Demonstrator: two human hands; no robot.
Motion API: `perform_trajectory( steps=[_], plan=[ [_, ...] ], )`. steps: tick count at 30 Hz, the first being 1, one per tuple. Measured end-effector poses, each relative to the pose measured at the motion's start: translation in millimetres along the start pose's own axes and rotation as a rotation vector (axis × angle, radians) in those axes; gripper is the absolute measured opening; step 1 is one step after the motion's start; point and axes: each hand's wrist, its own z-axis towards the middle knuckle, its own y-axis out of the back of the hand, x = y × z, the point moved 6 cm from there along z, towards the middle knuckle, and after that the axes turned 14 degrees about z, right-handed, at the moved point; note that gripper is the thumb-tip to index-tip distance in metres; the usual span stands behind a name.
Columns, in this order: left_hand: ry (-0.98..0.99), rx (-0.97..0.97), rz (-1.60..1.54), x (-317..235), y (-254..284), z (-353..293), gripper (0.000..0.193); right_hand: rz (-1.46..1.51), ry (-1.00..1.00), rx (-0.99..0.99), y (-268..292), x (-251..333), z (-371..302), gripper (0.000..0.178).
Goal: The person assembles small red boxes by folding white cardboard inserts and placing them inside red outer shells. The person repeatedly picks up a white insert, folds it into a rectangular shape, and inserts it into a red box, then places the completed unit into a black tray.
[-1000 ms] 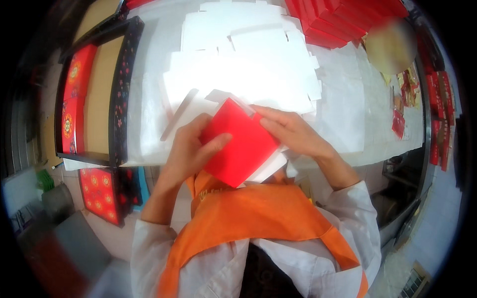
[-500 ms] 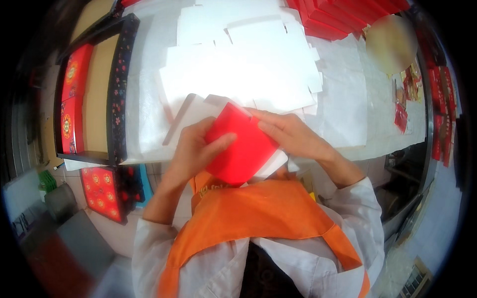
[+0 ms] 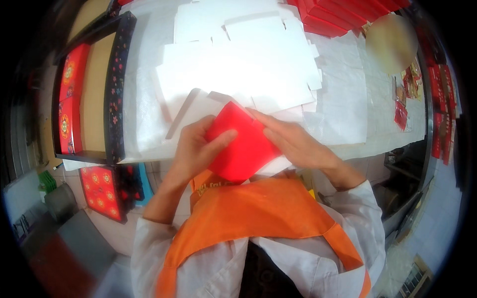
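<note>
A red folded piece of card, white on its inner side, is held up in front of my orange apron at the table's near edge. My left hand grips its left side, thumb lying on the red face and fingers behind. Along its upper right edge my right hand presses with thumb and fingers together. White card flaps show just beyond my left hand. Whether they belong to the red piece I cannot tell. Past them, flat white card sheets lie spread in an overlapping pile.
At left stands a dark floral-edged tray box holding red boxes. Red cartons are stacked at the far right, near a blurred yellowish round shape and small red packets. A red patterned box sits below the table at left.
My right thumb has shifted slightly along the red card's edge, and its fingers lie flatter against it. The white part under the card's lower right shows less. My left hand keeps its grip.
</note>
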Motion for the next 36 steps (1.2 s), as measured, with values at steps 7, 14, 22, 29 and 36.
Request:
perform_trajectory(
  steps=[7, 14, 22, 29, 36],
  plan=[
    [-0.025, 0.072, -0.099, -4.7, -3.9, -4.3, 0.022, -0.036, 0.052, 0.005, -3.8, -6.7, -2.8, 0.044],
    [-0.010, 0.107, -0.181, 4.2, -8.0, -6.6, 0.020, -0.003, 0.035, 0.028, -7.6, -5.7, -3.8, 0.042],
    [-0.082, 0.096, -0.109, -1.5, -7.3, -7.4, 0.019, 0.008, 0.100, 0.063, -10.6, -6.1, -8.3, 0.044],
    [-0.096, 0.073, -0.095, -2.5, -11.1, -6.8, 0.019, 0.045, 0.107, 0.038, -11.9, -3.9, -11.7, 0.044],
    [-0.022, 0.023, -0.203, -11.6, -1.3, -3.0, 0.016, 0.124, 0.097, 0.039, 2.0, -2.9, -18.6, 0.041]
  ],
)
